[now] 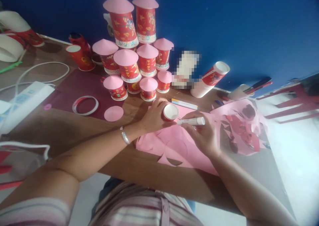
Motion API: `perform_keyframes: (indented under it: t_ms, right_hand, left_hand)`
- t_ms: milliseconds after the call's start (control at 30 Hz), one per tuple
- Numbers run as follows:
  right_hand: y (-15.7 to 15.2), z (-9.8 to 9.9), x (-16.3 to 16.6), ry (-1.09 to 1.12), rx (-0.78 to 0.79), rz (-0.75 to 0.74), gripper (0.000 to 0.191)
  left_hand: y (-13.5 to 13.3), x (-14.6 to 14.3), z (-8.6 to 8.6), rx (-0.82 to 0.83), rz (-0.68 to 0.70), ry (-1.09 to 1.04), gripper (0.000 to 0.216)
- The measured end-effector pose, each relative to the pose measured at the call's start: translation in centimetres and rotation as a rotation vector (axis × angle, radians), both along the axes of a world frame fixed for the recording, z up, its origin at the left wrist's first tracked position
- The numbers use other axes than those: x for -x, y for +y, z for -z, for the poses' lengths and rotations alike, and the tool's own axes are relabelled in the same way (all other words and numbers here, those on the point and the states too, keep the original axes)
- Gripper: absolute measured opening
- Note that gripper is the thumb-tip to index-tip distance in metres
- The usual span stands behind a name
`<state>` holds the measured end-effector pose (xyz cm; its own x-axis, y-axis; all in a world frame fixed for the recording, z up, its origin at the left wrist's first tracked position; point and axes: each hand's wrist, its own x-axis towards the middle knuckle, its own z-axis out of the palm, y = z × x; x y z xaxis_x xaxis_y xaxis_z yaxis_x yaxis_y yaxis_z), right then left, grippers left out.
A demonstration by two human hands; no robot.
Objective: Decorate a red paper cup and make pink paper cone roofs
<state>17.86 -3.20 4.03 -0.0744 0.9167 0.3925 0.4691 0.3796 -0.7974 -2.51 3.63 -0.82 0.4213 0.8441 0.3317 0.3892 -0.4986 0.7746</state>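
A: Left hand (155,114)?
B: Wrapped around a small red paper cup (170,112), fingers closed on its side. Cup lies tipped, white base facing the camera, just above the pink paper sheet (174,146) at the middle of the table (74,129). Silver bracelet (124,135) on that wrist.

A: Right hand (205,133)?
B: Clamped on a white glue stick (191,121), held level. The stick's left end sits right at the cup; can't tell if it touches.

A: Where's the sheet?
B: Flat under both hands, cut-out holes in it, near edge of the table. To its right, a heap of pink and red paper scraps (241,126).

A: Far side?
B: A stack of finished cups with pink cone lids (136,53), piled against the blue wall (249,27), far centre. Right of the stack, a sleeve of nested cups (210,78) lying on its side. Pixelated patch between them, can't read it.

A: Left of the hands?
B: A loose pink paper disc (113,113) near the stack, and a white ring (85,105) left of that, on a dark red sheet (79,86). Further left, a white power strip (25,103) with its cable looping behind.

A: Anything else?
B: Pens (256,85) at far right by the wall, another pen (184,104) just beyond the cup. Striped pink shirt (139,206) at bottom edge.
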Motion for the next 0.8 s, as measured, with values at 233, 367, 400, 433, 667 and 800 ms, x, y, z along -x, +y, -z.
perform_keyframes:
  t_ms: [233, 367, 400, 433, 667, 800]
  right_hand:
    - [1.6, 1.6, -1.2, 0.685, 0.363, -0.013, 0.026]
    - [2.1, 1.9, -1.5, 0.79, 0.414, -0.02, 0.025]
    - [2.1, 1.9, -1.6, 0.795, 0.411, -0.019, 0.024]
    - [2.1, 1.9, -1.5, 0.798, 0.407, -0.017, 0.023]
    - [2.0, 1.9, -1.0, 0.748, 0.378, 0.024, 0.022]
    - [2.2, 1.3, -1.2, 0.6, 0.279, 0.048, 0.026]
  left_hand:
    - [-0.5, -0.2, -1.2, 0.051, 0.037, -0.088, 0.066]
    - [-0.4, 0.2, -1.6, 0.044, 0.245, -0.149, 0.061]
    - [-0.4, 0.2, -1.5, 0.034, 0.295, -0.155, 0.06]
    - [-0.4, 0.3, -1.3, 0.023, 0.332, -0.155, 0.06]
    - [-0.3, -0.1, 0.1, -0.015, 0.2, -0.075, 0.085]
    - [-0.5, -0.5, -0.4, -0.025, 0.078, 0.024, 0.062]
